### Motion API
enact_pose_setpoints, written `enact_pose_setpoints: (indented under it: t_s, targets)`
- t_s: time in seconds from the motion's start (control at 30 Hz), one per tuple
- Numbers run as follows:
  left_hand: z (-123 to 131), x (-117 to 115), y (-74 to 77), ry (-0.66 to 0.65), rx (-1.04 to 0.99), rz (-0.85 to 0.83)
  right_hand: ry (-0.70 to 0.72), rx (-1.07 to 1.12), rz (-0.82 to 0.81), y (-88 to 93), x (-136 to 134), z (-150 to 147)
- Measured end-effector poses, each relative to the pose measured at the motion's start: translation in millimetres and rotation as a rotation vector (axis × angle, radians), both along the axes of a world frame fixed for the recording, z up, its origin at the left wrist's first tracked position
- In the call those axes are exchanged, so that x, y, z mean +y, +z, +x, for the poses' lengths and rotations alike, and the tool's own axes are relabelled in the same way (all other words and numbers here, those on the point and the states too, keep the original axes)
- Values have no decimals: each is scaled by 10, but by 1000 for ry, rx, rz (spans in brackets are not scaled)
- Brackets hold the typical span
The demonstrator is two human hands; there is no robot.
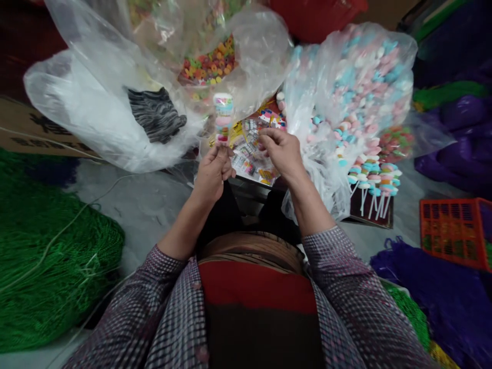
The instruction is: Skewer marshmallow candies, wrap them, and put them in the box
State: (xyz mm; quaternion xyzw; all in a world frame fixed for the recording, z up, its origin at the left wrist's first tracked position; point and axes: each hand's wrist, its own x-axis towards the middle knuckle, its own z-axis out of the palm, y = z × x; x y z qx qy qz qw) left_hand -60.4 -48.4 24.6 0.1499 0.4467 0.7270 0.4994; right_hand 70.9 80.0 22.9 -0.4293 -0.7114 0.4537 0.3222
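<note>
A wrapped candy stick (223,117) with white, blue, pink and red parts stands upright in my left hand (215,169), whose fingers pinch its lower end. To the right, my right hand (282,151) is raised over the table with thumb and fingertips together; anything between them is too small to make out. Beneath and between the hands lie small printed wrappers (246,159) and gold ties (238,133). At the right, marshmallow skewers (374,179) with white sticks rest on the table's edge.
Clear bags hold ring candies (211,64) at the back and pastel marshmallows (365,77) at the back right. A grey bundle (156,114) sits on a white bag. Green strings (57,246) lie left, an orange crate (453,230) and purple netting (434,297) right.
</note>
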Motion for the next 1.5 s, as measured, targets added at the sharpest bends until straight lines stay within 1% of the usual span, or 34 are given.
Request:
enact_pose_setpoints:
  t_s: [0.1,0.2,0.27,0.37,0.5,0.6,0.7,0.77,0.87,0.93,1.0,1.1,1.23,1.33,1.43,1.5]
  targets:
    - [-53,8,40,17,-50,-32,17,-319,208,-99,153,-249]
    - [-39,7,33,8,-62,-69,40,-560,333,-155,132,-399]
    - [-33,9,17,8,-69,-73,24,-647,350,-179,72,-460]
    - [-40,18,1,9,-79,-79,-16,-735,321,-196,-7,-543]
    - [-54,28,-5,7,-81,-117,-47,-773,299,-205,-13,-632]
    - [-58,30,-24,7,-87,-119,-61,-719,299,-225,67,-610]
    - [-61,30,-53,8,-93,-112,-85,-532,253,-256,182,-510]
    - [-60,31,-66,2,-92,-109,-110,-341,156,-271,237,-436]
    - [-54,34,-70,-11,-82,-120,-137,-92,-71,-263,251,-353]
    - [-50,36,-62,-17,-78,-126,-146,17,-196,-237,229,-318]
    - [-45,36,-49,-25,-80,-130,-162,90,-269,-206,208,-291]
    - [-33,38,-39,-48,-89,-135,-182,173,-333,-177,203,-251]
    - [-16,49,-66,-63,-87,-113,-150,283,-408,-178,216,-195]
    - [-5,69,-96,-69,-63,-93,-128,337,-419,-184,185,-161]
    - [10,93,-99,-68,-50,-84,-92,321,-384,-170,121,-134]
    - [22,108,-91,-68,-45,-86,-34,232,-350,-141,103,-108]
